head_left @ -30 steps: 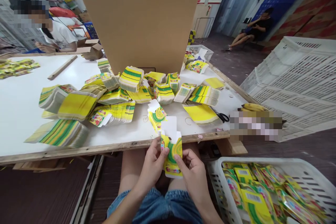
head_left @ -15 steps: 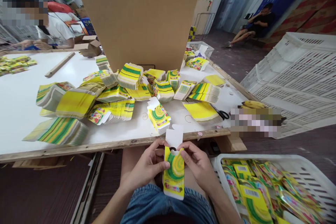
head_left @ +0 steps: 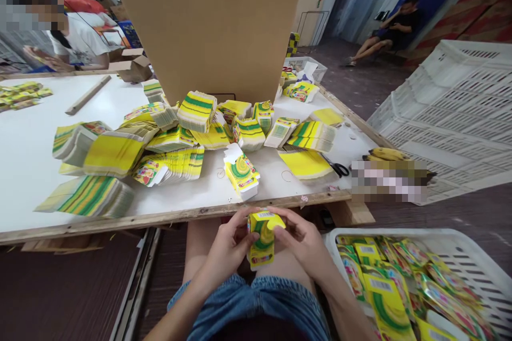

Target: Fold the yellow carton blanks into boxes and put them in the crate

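Above my lap, both hands hold a small yellow-and-green cardboard box [head_left: 262,250]. My left hand [head_left: 232,242] grips its left side, thumb on the front panel. My right hand [head_left: 299,242] has its thumb and fingers closed on the yellow top flap at the upper right. A barcode shows on the folded-over top. Just beyond, on the table edge, lies a similar carton [head_left: 241,173] with its white flap raised. Behind it are stacks of flat yellow cartons [head_left: 114,154] and a fanned-out pile [head_left: 180,165].
A white basket [head_left: 460,248] of yellow packets stands at my right. Scissors [head_left: 339,168] and bananas [head_left: 386,154] lie at the table's right end. A large brown cardboard box [head_left: 208,26] rises behind the stacks. White crates [head_left: 448,117] stand right. Two people [head_left: 86,40] are in the background.
The box's white top flap stood upright before; now it is folded down and the barcode side faces up. Both hands stay on the box. The view has shifted slightly.
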Action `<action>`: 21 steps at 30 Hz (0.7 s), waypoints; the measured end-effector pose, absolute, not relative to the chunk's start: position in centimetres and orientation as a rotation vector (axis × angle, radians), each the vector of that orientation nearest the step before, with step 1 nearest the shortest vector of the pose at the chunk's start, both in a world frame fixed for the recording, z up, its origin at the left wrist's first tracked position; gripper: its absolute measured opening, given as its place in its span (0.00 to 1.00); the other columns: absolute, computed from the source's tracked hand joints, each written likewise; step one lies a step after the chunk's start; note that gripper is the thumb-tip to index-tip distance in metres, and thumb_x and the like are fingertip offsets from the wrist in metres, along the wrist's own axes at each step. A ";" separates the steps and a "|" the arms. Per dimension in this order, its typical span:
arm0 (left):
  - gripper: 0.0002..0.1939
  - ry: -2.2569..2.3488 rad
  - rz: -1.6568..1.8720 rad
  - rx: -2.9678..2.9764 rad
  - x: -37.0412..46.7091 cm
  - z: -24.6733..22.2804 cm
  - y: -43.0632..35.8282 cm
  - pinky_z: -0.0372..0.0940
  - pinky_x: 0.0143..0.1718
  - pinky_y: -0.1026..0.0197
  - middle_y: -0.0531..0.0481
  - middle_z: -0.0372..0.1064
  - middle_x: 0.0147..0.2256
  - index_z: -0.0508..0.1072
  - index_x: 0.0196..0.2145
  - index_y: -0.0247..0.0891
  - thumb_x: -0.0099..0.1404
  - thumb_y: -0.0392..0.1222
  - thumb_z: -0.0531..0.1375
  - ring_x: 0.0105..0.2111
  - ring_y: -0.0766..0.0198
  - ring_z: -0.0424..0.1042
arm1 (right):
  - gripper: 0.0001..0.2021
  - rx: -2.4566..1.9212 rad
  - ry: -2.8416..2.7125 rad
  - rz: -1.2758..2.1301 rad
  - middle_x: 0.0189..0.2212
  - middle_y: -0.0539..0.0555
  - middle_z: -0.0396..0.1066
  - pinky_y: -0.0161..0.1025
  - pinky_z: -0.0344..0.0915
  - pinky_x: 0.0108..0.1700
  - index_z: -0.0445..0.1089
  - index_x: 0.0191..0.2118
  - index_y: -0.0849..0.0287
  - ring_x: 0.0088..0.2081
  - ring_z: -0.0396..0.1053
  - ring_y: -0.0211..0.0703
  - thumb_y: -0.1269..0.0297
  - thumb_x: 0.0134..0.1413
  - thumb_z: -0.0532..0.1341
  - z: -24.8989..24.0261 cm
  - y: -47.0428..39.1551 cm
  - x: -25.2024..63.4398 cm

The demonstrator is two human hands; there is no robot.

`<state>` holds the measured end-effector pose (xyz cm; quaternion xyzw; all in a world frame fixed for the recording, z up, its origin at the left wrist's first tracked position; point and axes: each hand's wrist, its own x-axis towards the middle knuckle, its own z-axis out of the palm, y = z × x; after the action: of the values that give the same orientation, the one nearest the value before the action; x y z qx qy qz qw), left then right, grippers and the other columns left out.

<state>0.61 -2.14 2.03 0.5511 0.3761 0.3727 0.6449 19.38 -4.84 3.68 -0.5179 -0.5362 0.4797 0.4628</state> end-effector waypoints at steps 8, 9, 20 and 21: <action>0.24 0.739 0.833 1.190 0.9 2.6 -2.4 0.66 0.51 0.54 0.40 0.71 0.52 0.63 0.58 0.41 0.65 0.38 0.59 0.51 0.55 0.71 | 0.15 -1.543 -1.403 1.059 0.20 0.44 0.70 0.33 0.57 0.25 0.62 0.48 0.55 0.21 0.63 0.38 0.64 0.54 0.61 3.0 -4.3 18.0; 0.23 0.731 0.846 1.160 0.9 2.7 -2.4 0.66 0.50 0.55 0.40 0.72 0.51 0.64 0.57 0.41 0.65 0.38 0.60 0.50 0.55 0.72 | 0.15 -1.545 -1.422 1.043 0.19 0.43 0.69 0.32 0.56 0.25 0.62 0.48 0.55 0.21 0.63 0.38 0.64 0.55 0.61 3.1 -4.3 18.1; 0.21 0.709 0.850 1.106 3.0 2.8 -2.9 0.70 0.41 0.60 0.42 0.76 0.45 0.66 0.51 0.38 0.60 0.35 0.63 0.43 0.56 0.76 | 0.11 -1.322 -1.239 0.981 0.39 0.57 0.76 0.42 0.69 0.44 0.71 0.41 0.57 0.42 0.73 0.49 0.56 0.58 0.61 2.8 -5.0 19.1; 0.21 0.711 0.846 1.167 3.6 2.9 -3.0 0.71 0.42 0.59 0.41 0.75 0.47 0.66 0.52 0.38 0.62 0.35 0.62 0.44 0.56 0.76 | 0.10 -1.346 -1.253 0.952 0.39 0.56 0.76 0.42 0.69 0.44 0.71 0.40 0.57 0.42 0.73 0.49 0.56 0.58 0.60 3.1 -5.3 19.5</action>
<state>3.59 -3.01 2.87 0.5227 0.3185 0.3789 0.6941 19.51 -5.28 3.10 -0.5591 -0.5204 0.3954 0.5101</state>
